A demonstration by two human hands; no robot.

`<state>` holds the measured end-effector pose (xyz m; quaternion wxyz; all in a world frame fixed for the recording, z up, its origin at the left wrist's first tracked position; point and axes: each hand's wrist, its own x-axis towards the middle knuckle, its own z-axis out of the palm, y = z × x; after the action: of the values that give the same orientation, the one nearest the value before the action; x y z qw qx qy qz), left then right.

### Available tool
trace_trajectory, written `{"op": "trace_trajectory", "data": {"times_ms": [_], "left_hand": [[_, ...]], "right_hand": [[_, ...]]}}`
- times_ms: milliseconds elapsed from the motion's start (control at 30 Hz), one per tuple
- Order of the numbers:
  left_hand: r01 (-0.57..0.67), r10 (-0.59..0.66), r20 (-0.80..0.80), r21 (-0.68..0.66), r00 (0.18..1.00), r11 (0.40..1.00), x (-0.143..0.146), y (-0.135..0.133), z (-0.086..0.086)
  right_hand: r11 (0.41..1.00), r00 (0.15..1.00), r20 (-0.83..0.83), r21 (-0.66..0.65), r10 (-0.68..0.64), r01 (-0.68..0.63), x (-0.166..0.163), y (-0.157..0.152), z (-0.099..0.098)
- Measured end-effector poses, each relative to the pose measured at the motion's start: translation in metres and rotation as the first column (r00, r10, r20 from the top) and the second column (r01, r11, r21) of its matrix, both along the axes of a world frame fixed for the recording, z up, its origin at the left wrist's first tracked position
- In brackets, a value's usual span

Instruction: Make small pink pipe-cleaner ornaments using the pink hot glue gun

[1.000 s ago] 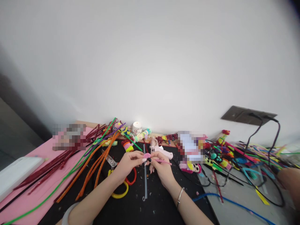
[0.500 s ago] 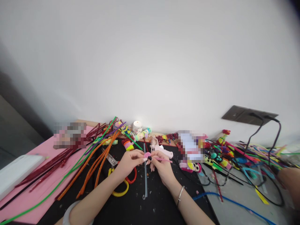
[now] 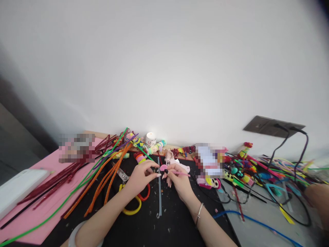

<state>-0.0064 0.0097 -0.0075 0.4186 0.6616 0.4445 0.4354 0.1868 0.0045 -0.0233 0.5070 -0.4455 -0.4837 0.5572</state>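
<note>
Between finger and thumb, my right hand (image 3: 178,178) pinches a pink pipe cleaner (image 3: 163,167). One end of it forms a small round disc, and the straight tail sticks out to the right. Just left of the disc is my left hand (image 3: 146,173), thumb and forefinger apart with nothing seen between them. Below the hands lies a translucent glue stick (image 3: 160,199) on the black mat. A pale pink glue gun (image 3: 182,167) rests behind my right hand. Scissors with red and yellow handles (image 3: 132,210) lie partly hidden under my left forearm.
Orange pipe cleaners (image 3: 102,185) and dark red ones (image 3: 59,178) spread over the left side, near a white box (image 3: 23,190). A paper cup (image 3: 150,139) stands by the wall. Tangled pipe cleaners and cords fill the right, below a wall socket (image 3: 273,126). Another person's arm (image 3: 318,202) shows at far right.
My left thumb and forefinger have come off the pink disc and spread apart. My right hand still grips the pipe cleaner, shifted slightly right.
</note>
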Motion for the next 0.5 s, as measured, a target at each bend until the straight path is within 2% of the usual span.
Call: {"op": "trace_trajectory", "data": {"times_ms": [100,267,500], "left_hand": [[-0.002,0.016,-0.096,0.143,0.995,0.990,-0.0041,-0.0001,-0.0016],[0.096,0.005,-0.253,0.385,0.967,0.918,-0.0090,-0.0004,-0.0045],[0.184,-0.012,-0.369,0.437,0.929,0.881,-0.0084,-0.0009,-0.0058]], "right_hand": [[0.999,0.999,0.017,-0.015,0.030,-0.030,0.0007,-0.0006,0.0022],[0.995,0.994,0.064,-0.033,0.092,-0.090,-0.0022,-0.0048,0.0071],[0.995,0.991,0.095,-0.043,0.094,-0.090,-0.0027,-0.0043,0.0048]]}}
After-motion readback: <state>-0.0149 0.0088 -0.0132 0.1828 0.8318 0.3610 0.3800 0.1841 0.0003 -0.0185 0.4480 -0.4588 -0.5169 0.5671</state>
